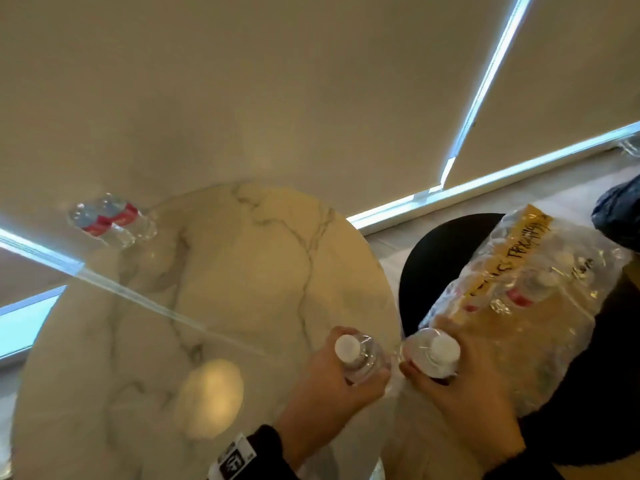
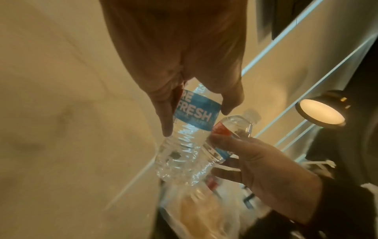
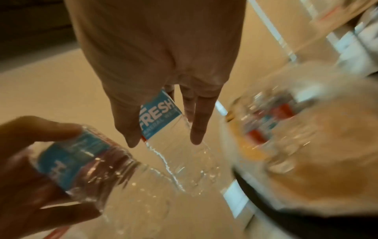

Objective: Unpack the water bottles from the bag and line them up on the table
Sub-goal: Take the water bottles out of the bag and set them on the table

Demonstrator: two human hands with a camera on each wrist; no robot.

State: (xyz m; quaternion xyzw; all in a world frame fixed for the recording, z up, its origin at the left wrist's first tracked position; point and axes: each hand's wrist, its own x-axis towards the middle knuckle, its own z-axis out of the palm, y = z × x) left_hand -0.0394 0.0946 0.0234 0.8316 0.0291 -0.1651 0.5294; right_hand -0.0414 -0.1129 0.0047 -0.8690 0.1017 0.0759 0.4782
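Observation:
Over the near right edge of the round marble table point(image 1: 214, 271), each hand holds a clear white-capped water bottle upright by its upper body. My left hand point(image 1: 329, 382) grips one bottle point(image 1: 356, 355), whose blue label shows in the left wrist view point(image 2: 194, 111). My right hand point(image 1: 467, 393) grips the other bottle point(image 1: 436, 355), seen with its blue label point(image 3: 159, 116) between thumb and fingers. The two bottles almost touch. Two more bottles point(image 1: 110, 220) stand together at the table's far left edge. A clear plastic bag point(image 1: 519, 289) holding several bottles lies to the right.
The bag rests on a round black stool point(image 1: 450, 258) beside the table's right edge. A dark bundle point(image 1: 620, 216) sits at the far right on the floor. Closed beige blinds point(image 1: 277, 98) hang behind the table. A lamp's reflection point(image 1: 211, 396) shines on the marble.

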